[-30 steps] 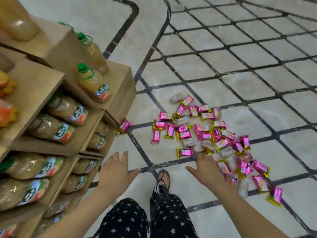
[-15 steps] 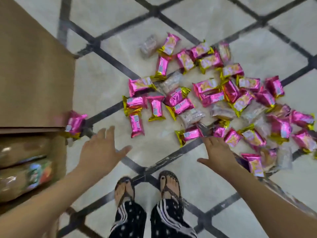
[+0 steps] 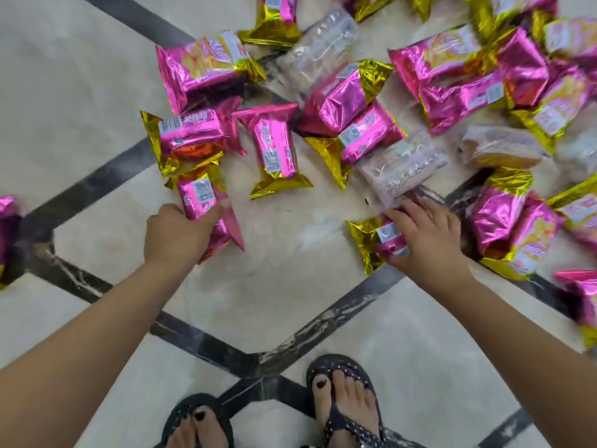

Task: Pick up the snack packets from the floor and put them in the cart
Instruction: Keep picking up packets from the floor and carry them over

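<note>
Below, left hand point(image 3: 174, 236) grips one packet point(image 3: 200, 200), right hand point(image 3: 431, 245) a second packet point(image 3: 371, 239).

Pale tiles point(image 3: 274, 302): a cream, marbled surface is being shown across the whole view, with light being reflected off it near the middle.
Dark strips point(image 3: 323, 321): the tiles are being divided by grey-black veined bands, and several are being joined at a junction point(image 3: 258, 367) just ahead of the feet.
Left sandal point(image 3: 181, 412): a dark sandal is being worn on the left foot and is being cut off by the lower edge.
Right sandal point(image 3: 355, 428): a dark sandal with a studded strap is being worn on the right foot, set slightly further forward, just beside the junction.
Toenails point(image 3: 322, 384): dark polish is being worn on both feet.
</note>
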Tool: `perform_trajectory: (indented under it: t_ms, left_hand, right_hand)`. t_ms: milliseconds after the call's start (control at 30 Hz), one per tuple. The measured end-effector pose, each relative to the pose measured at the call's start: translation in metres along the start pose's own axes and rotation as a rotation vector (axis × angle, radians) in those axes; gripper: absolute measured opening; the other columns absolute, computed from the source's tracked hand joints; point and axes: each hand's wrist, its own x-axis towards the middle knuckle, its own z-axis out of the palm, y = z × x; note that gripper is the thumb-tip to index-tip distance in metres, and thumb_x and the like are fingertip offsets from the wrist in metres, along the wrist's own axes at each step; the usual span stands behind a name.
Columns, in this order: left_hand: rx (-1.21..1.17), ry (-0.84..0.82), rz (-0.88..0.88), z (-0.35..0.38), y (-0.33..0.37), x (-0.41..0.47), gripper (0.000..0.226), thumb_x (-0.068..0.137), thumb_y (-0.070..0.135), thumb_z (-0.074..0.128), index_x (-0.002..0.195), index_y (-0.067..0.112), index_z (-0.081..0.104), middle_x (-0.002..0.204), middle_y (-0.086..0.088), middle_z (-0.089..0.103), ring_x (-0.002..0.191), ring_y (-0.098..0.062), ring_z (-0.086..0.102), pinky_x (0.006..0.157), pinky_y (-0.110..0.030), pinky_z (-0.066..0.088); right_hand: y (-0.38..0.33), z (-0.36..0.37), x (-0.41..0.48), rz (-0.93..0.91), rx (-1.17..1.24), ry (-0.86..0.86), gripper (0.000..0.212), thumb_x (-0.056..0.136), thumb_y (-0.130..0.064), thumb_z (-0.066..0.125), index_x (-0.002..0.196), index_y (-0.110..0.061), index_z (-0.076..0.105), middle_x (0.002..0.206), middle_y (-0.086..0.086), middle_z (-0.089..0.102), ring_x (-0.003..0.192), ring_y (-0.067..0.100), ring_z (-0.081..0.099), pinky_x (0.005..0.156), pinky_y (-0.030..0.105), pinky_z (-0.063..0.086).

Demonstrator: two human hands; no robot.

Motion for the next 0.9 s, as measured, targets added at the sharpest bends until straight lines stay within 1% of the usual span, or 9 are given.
perform_trajectory:
  t_ms: [33,100,133,200,267,367,533,700,900]
  left_hand:
    - [-0.045,-0.011,0.008,0.002,-0.001,0.001,0.063,0.076,0.065,0.068,0.093,0.004,0.066,0.087,-0.015,0.066,0.084,-0.034,0.062,0.068,-0.034,0.042]
    - [-0.092,-0.02,0.032,0.003,0.001,-0.001,0.048,0.08,0.056,0.07,0.082,0.008,0.068,0.075,-0.01,0.064,0.073,-0.029,0.06,0.064,-0.031,0.038]
    - [-0.101,-0.019,0.045,0.001,0.002,-0.002,0.045,0.08,0.052,0.072,0.086,0.007,0.068,0.077,-0.009,0.065,0.074,-0.029,0.061,0.064,-0.03,0.038]
    - [-0.127,0.005,0.042,-0.008,0.005,-0.011,0.047,0.079,0.047,0.074,0.098,0.006,0.066,0.087,-0.008,0.068,0.08,-0.029,0.063,0.065,-0.031,0.041]
    - [-0.181,0.014,0.001,-0.022,0.008,-0.032,0.05,0.077,0.049,0.075,0.103,0.008,0.065,0.09,-0.006,0.069,0.082,-0.027,0.065,0.067,-0.032,0.045]
    - [-0.292,-0.015,-0.075,-0.05,0.02,-0.091,0.05,0.072,0.056,0.076,0.097,0.013,0.067,0.082,-0.004,0.071,0.076,-0.024,0.068,0.066,-0.034,0.051]
    - [-0.447,-0.058,-0.157,-0.133,0.047,-0.22,0.039,0.076,0.05,0.076,0.087,0.018,0.056,0.077,-0.001,0.066,0.07,-0.017,0.065,0.055,-0.03,0.042]
    - [-0.544,-0.006,-0.184,-0.23,0.068,-0.3,0.043,0.077,0.047,0.077,0.1,0.019,0.055,0.085,0.001,0.067,0.075,-0.017,0.066,0.063,-0.032,0.049]
    - [-0.649,0.066,-0.048,-0.344,0.111,-0.368,0.052,0.077,0.045,0.078,0.112,0.022,0.046,0.092,0.007,0.066,0.079,-0.01,0.066,0.073,-0.036,0.056]
  right_hand:
    - [0.0,0.002,0.002,0.009,-0.009,0.002,0.07,0.051,-0.04,0.092,0.112,-0.014,0.068,0.118,0.011,0.066,0.121,0.04,0.051,0.099,0.051,0.029]
    - [-0.003,0.001,0.002,0.055,0.0,-0.031,0.055,0.058,-0.047,0.086,0.096,-0.012,0.069,0.101,0.011,0.07,0.114,0.037,0.057,0.099,0.054,0.03]
    - [-0.008,-0.004,0.0,0.084,0.026,-0.069,0.051,0.062,-0.053,0.081,0.088,-0.012,0.067,0.091,0.01,0.069,0.105,0.034,0.061,0.095,0.052,0.035]
    - [-0.024,-0.027,-0.006,0.188,0.193,-0.163,0.053,0.067,-0.064,0.071,0.079,-0.013,0.06,0.075,0.006,0.063,0.081,0.03,0.063,0.073,0.037,0.04]
    - [-0.047,-0.059,-0.016,0.355,0.498,-0.289,0.05,0.069,-0.056,0.077,0.08,-0.013,0.055,0.069,0.0,0.055,0.068,0.024,0.056,0.058,0.031,0.034]
    - [-0.08,-0.112,-0.037,0.478,0.756,-0.271,0.043,0.07,-0.046,0.082,0.08,-0.012,0.057,0.067,-0.004,0.055,0.061,0.011,0.051,0.049,0.016,0.035]
    - [-0.124,-0.224,-0.068,0.552,0.944,-0.272,0.053,0.07,-0.051,0.08,0.076,-0.003,0.056,0.062,-0.001,0.049,0.056,0.013,0.044,0.05,0.018,0.034]
    - [-0.15,-0.348,-0.081,0.521,1.05,-0.326,0.041,0.075,-0.046,0.078,0.074,-0.013,0.054,0.065,-0.001,0.052,0.06,0.014,0.049,0.051,0.02,0.033]
    - [-0.182,-0.484,-0.12,0.557,1.193,-0.429,0.049,0.077,-0.055,0.073,0.075,-0.013,0.049,0.072,0.006,0.054,0.066,0.021,0.053,0.06,0.028,0.038]
